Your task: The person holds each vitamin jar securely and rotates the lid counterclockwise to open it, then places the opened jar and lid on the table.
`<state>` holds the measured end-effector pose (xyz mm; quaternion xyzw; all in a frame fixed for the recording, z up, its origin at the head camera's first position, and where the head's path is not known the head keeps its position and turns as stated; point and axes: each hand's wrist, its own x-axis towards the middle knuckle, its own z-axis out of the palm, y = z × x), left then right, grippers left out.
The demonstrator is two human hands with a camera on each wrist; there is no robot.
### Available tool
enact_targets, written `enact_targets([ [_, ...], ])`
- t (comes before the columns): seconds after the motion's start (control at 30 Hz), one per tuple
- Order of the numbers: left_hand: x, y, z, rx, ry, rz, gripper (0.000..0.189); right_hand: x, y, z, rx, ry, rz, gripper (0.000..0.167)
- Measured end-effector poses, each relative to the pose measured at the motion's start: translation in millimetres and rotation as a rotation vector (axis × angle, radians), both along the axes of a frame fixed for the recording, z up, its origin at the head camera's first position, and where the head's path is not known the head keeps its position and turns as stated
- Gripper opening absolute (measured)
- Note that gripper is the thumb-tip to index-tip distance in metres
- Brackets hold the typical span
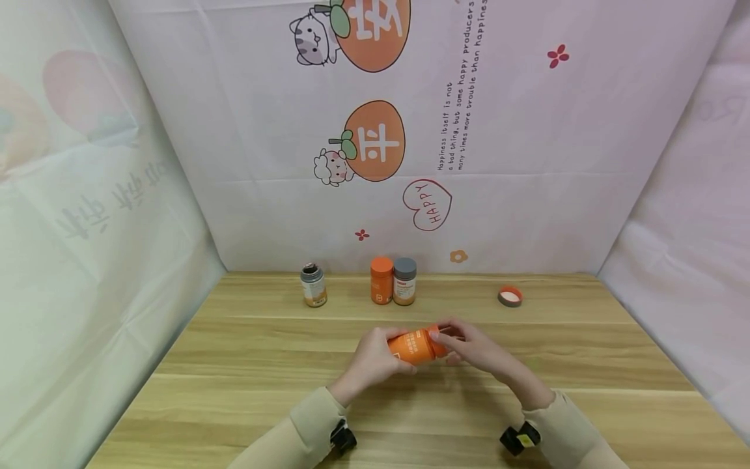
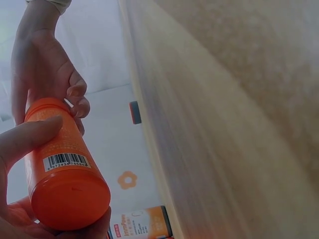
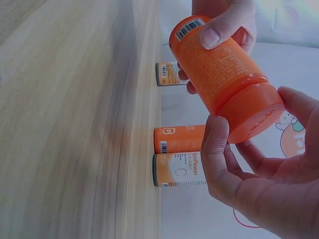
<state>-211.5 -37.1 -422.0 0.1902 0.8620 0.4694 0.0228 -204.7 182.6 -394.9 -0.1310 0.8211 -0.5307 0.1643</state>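
Note:
Above the middle of the table, an orange bottle (image 1: 412, 348) is held tilted on its side. My left hand (image 1: 374, 359) grips its body, the thumb lying along the label near the barcode in the left wrist view. At the other end, the orange cap (image 3: 254, 110) sits on the bottle's neck. The fingers and thumb of my right hand (image 1: 482, 352) pinch this cap around its edge. The base of the bottle (image 2: 70, 201) faces the left wrist camera.
At the back stand a closed orange bottle (image 1: 381, 283) and a grey-capped bottle (image 1: 404, 286), side by side. Left of them is an uncapped bottle (image 1: 314, 288) with something dark at its mouth. A loose cap (image 1: 510, 297) lies back right. White printed cloth (image 1: 498, 221) walls the table.

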Motion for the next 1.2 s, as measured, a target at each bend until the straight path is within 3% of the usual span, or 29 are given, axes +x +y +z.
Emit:
enact_targets([
  [0.3, -0.1, -1.5, -0.7, 0.021, -0.020, -0.004, 0.060, 0.2, 5.1, 1.0, -0.055, 0.054, 0.079, 0.053],
  [0.63, -0.2, -2.4, -0.2, 0.023, -0.013, -0.003, 0.059, -2.2, 7.7, -0.4, -0.049, 0.170, 0.117, 0.055],
  [0.87, 0.3, -3.0, 2.8, 0.035, -0.022, -0.003, 0.057, -2.4, 10.1, -1.3, -0.138, 0.204, 0.149, 0.053],
  [1.2, 0.1, -3.6, 4.0, 0.031, -0.012, -0.001, 0.058, -3.4, 11.9, -3.0, -0.161, 0.224, 0.161, 0.051],
])
